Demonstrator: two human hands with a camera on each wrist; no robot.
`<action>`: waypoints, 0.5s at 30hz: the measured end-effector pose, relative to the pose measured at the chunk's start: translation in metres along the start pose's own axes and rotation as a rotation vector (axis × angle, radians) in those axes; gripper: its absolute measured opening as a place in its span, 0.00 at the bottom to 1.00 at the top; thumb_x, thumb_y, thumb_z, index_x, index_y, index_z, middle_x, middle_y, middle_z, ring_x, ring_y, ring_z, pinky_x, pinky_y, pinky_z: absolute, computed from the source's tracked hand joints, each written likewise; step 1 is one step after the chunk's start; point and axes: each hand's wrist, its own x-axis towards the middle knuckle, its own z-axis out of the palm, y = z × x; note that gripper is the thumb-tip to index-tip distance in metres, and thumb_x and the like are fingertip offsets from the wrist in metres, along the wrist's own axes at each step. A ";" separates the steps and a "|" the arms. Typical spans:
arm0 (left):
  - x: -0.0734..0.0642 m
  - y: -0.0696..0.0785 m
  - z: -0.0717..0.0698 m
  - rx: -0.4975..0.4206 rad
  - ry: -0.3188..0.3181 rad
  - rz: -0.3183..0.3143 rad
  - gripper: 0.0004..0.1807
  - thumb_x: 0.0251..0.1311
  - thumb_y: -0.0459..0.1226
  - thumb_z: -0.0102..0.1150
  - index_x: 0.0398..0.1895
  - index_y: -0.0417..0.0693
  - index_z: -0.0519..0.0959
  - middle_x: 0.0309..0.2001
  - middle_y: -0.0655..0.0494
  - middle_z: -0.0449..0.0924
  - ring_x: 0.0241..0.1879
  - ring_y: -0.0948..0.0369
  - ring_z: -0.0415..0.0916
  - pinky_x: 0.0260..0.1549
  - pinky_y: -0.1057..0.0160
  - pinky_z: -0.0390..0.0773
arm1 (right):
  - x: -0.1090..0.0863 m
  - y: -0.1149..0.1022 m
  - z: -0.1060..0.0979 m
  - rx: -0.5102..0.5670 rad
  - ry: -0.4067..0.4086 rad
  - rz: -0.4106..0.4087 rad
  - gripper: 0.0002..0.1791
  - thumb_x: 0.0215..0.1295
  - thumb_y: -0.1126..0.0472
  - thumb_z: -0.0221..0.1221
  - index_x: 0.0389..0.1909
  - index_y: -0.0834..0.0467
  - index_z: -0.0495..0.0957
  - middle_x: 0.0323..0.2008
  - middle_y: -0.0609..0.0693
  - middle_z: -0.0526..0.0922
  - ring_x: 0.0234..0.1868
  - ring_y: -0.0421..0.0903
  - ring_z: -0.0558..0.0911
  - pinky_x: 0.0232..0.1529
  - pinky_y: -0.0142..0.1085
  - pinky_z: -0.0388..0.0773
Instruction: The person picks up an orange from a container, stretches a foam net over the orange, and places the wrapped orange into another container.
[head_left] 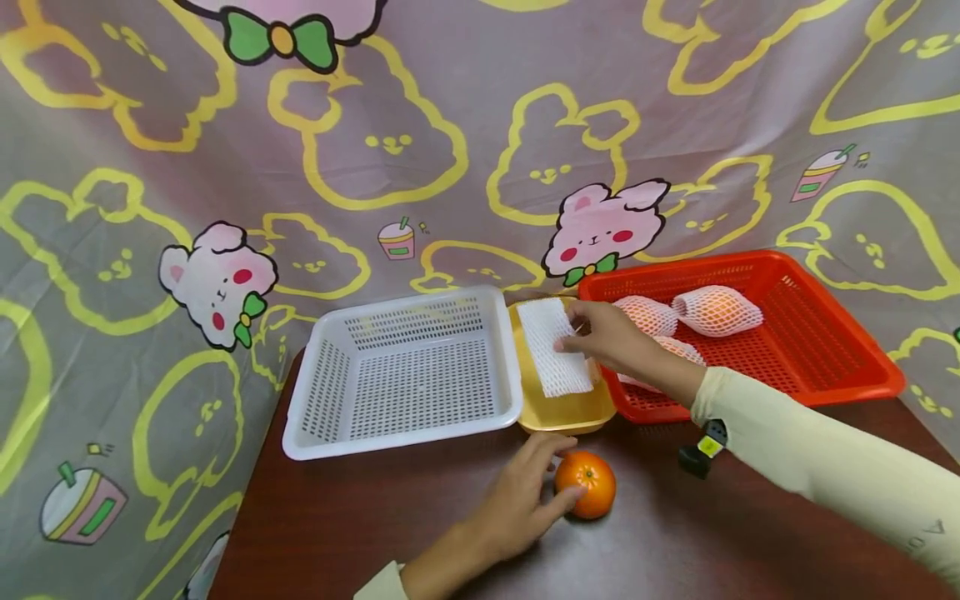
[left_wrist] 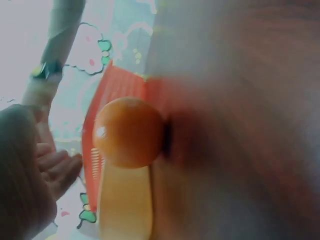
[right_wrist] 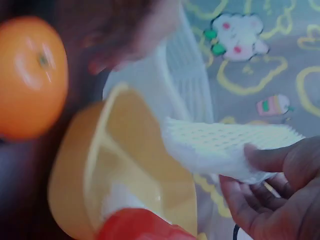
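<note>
A bare orange (head_left: 586, 486) sits on the dark table. Beside it is my left hand (head_left: 517, 500), fingers and thumb spread loosely at its left side. In the left wrist view a gap shows between that hand (left_wrist: 22, 170) and the orange (left_wrist: 130, 132). My right hand (head_left: 611, 337) pinches a white foam net sleeve (head_left: 553, 350) between thumb and fingers, over a yellow tray (head_left: 555, 415). The right wrist view shows the flattened sleeve (right_wrist: 220, 145) lifted above the tray, thumb on top. Something white, partly hidden, lies inside the tray.
A white plastic basket (head_left: 405, 443) stands left of the yellow tray. The red basket (head_left: 832, 350) on the right has several fruits in foam nets (head_left: 718, 311) in its left part. Behind them hangs a patterned cloth (head_left: 465, 125).
</note>
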 end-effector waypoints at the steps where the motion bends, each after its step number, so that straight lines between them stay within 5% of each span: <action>1: 0.003 0.001 -0.003 -0.026 0.061 0.022 0.24 0.69 0.41 0.64 0.63 0.45 0.71 0.56 0.52 0.76 0.53 0.59 0.79 0.51 0.66 0.83 | -0.008 -0.001 -0.002 0.020 0.005 -0.007 0.15 0.63 0.59 0.71 0.43 0.63 0.79 0.41 0.58 0.83 0.42 0.51 0.80 0.43 0.36 0.79; 4: 0.013 0.005 -0.012 -0.096 0.250 0.019 0.20 0.67 0.34 0.65 0.58 0.42 0.72 0.51 0.49 0.78 0.48 0.57 0.79 0.44 0.66 0.84 | -0.030 -0.003 -0.008 0.066 0.011 -0.018 0.15 0.62 0.57 0.72 0.39 0.61 0.77 0.38 0.56 0.79 0.44 0.52 0.77 0.45 0.37 0.75; 6: 0.019 0.007 -0.018 -0.140 0.313 -0.022 0.21 0.67 0.33 0.65 0.60 0.42 0.70 0.53 0.47 0.76 0.52 0.55 0.78 0.46 0.63 0.84 | -0.045 -0.003 -0.010 0.097 0.007 -0.027 0.17 0.61 0.56 0.73 0.42 0.62 0.79 0.40 0.55 0.81 0.46 0.51 0.79 0.46 0.35 0.77; 11: 0.026 0.009 -0.027 -0.270 0.234 -0.095 0.31 0.67 0.35 0.64 0.70 0.47 0.64 0.61 0.49 0.72 0.60 0.54 0.76 0.53 0.59 0.84 | -0.081 0.002 0.000 0.196 0.006 -0.116 0.24 0.56 0.59 0.75 0.52 0.64 0.81 0.45 0.56 0.86 0.45 0.47 0.84 0.43 0.31 0.85; 15: 0.028 0.010 -0.027 -0.330 0.198 -0.054 0.23 0.61 0.34 0.69 0.59 0.47 0.75 0.54 0.52 0.79 0.52 0.58 0.79 0.49 0.59 0.85 | -0.103 0.009 0.017 0.155 0.060 -0.309 0.20 0.51 0.63 0.77 0.45 0.57 0.82 0.43 0.48 0.86 0.44 0.37 0.83 0.45 0.31 0.85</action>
